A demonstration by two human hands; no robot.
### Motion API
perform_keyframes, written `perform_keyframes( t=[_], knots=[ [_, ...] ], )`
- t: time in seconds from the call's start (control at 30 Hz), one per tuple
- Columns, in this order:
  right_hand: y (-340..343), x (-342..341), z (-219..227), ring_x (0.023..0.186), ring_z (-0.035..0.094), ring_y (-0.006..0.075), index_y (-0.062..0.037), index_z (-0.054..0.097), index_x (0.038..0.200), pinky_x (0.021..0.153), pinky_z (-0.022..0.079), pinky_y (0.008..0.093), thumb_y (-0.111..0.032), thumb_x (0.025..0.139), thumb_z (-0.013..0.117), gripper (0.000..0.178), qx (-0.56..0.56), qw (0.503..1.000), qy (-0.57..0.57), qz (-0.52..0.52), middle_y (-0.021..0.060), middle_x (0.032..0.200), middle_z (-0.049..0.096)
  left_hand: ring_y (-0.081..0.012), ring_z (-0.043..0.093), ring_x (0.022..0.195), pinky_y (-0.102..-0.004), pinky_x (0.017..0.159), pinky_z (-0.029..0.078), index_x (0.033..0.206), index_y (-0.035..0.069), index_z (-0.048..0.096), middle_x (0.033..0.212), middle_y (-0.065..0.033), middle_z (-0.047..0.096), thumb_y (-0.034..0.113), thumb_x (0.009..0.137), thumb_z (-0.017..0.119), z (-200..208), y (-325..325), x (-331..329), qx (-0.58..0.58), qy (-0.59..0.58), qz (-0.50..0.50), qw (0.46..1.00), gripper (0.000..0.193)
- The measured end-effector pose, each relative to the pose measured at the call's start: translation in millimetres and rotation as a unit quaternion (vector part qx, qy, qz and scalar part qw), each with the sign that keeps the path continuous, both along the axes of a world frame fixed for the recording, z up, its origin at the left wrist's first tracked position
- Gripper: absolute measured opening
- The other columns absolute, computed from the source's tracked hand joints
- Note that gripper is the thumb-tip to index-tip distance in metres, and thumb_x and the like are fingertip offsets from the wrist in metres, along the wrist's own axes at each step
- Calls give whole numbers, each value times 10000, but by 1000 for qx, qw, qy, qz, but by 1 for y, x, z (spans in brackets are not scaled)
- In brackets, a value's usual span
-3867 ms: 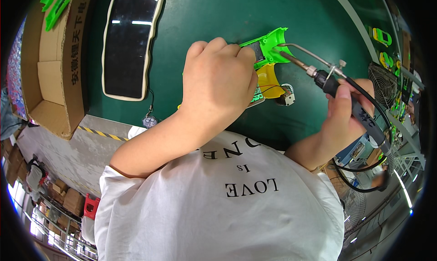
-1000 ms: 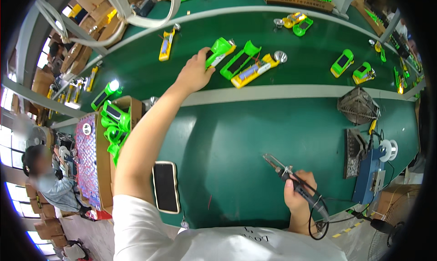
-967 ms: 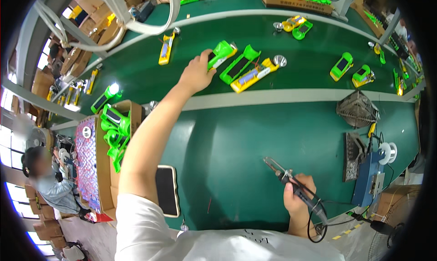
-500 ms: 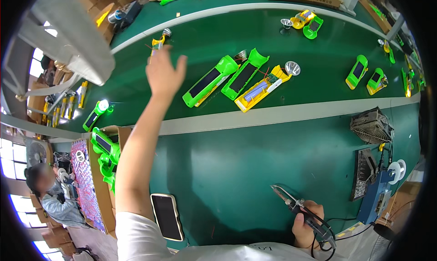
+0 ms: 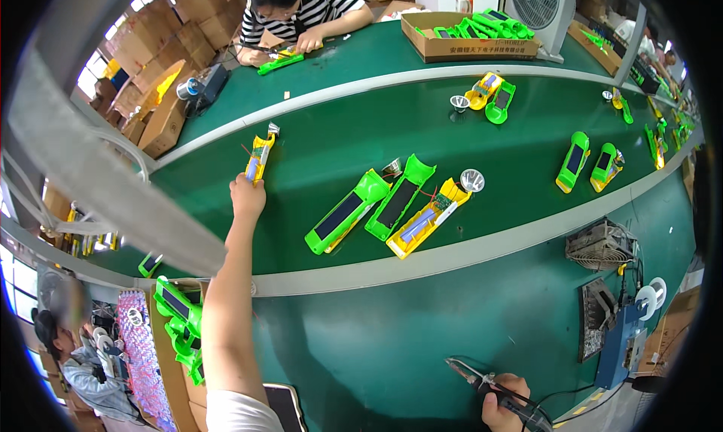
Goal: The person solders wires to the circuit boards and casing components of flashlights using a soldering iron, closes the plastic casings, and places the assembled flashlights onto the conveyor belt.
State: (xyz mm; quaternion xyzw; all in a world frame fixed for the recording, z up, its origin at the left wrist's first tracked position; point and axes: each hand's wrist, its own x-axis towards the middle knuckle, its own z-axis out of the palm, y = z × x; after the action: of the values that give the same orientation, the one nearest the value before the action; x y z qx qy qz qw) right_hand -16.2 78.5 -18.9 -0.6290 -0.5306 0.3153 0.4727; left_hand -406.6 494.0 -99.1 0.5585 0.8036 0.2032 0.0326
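My left arm reaches far across to the green belt, and my left hand is closed on the lower end of a yellow flashlight half. That half has a small reflector at its top and a pale battery inside. In my right hand, low on the right, is a black-handled soldering iron, its tip pointing up and left over the bench. Nearer on the belt lie a large green flashlight, a green cover with a dark panel, and an open yellow half wired to a loose reflector.
A grey rail divides belt from bench. Right: a small fan and a blue machine with a solder spool. Left: a carton of green casings and a grey overhead bar. A phone lies near my left arm. A co-worker works opposite.
My left hand, spread over the yellow flashlight half before, has closed on its lower end. The view has tilted up, showing the co-worker opposite. The soldering iron stays in my right hand.
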Motion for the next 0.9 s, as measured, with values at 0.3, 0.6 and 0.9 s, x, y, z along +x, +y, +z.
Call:
perform_keyframes(
  t=[0.3,0.6,0.9],
  knots=[
    [-5,2,-9,591,485,199,-13,441,804,568,419,299,-167,722,583,226,121,992,-28,-20,101,675,489,-307,494,943,-356,816,394,1103,-30,404,980,-197,493,76,758,554,124,-140,28,34,-93,-282,954,391],
    [-20,-9,-10,704,475,167,13,462,811,622,392,278,-148,773,543,185,231,963,1,-138,100,792,471,-366,453,956,-400,823,388,1132,-37,370,1026,-209,435,59,709,591,142,-366,78,-113,-53,-404,906,487],
    [-18,-35,-9,722,454,147,18,476,834,670,386,269,-113,753,539,167,226,968,73,-86,78,804,459,-367,443,963,-404,820,377,1153,-8,362,1053,-196,428,14,664,616,82,-479,117,-69,-135,-338,929,552]
  ],
)
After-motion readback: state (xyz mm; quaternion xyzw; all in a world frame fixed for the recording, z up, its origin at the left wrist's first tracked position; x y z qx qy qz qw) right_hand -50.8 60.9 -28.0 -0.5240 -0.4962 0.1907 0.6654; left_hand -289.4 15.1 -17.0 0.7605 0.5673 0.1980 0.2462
